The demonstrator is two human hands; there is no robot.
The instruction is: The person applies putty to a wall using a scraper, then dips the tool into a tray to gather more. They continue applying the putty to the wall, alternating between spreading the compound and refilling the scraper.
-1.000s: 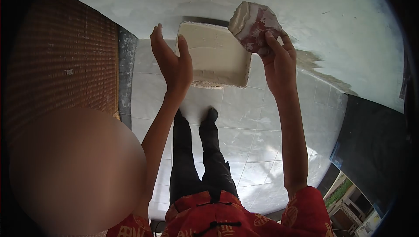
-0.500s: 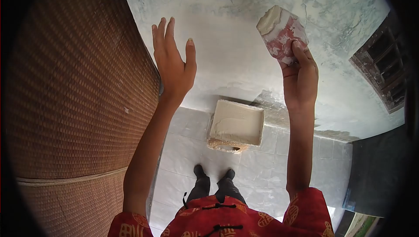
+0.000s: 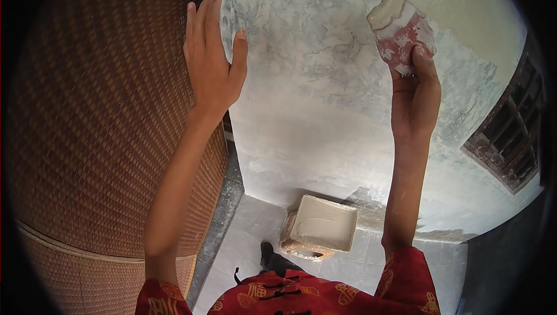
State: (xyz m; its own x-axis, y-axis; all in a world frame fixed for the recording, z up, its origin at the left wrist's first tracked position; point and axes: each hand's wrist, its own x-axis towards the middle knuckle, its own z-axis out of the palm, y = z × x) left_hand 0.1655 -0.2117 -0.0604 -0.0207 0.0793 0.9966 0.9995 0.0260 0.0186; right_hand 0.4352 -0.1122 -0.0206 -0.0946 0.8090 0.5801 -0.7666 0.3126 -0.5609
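My right hand (image 3: pixel 416 97) pinches a red plastic putty spreader (image 3: pixel 405 39), its thumb on the near face. White smears cover the spreader, and a thick lump of cream putty (image 3: pixel 387 13) sits along its upper left edge. Both are raised in front of a wall (image 3: pixel 301 100) coated in patchy white and grey-blue. My left hand (image 3: pixel 213 62) is held up, empty, fingers stretched and thumb apart, near the wall's left edge. Below, a rectangular tray (image 3: pixel 352 231) of cream putty rests on a smeared stool-like stand (image 3: pixel 293 248).
A woven brown mat screen (image 3: pixel 110 112) fills the left side. On the right, a dark barred window frame (image 3: pixel 505 129) is set in the wall. Grey tiles (image 3: pixel 243 222) cover the floor, and one dark shoe (image 3: pixel 266 252) shows near the stand.
The view has tilted up, showing more of the upper wall, and the tray sits lower in it. In view, my left hand is farther up and left, my right hand with the spreader farther right.
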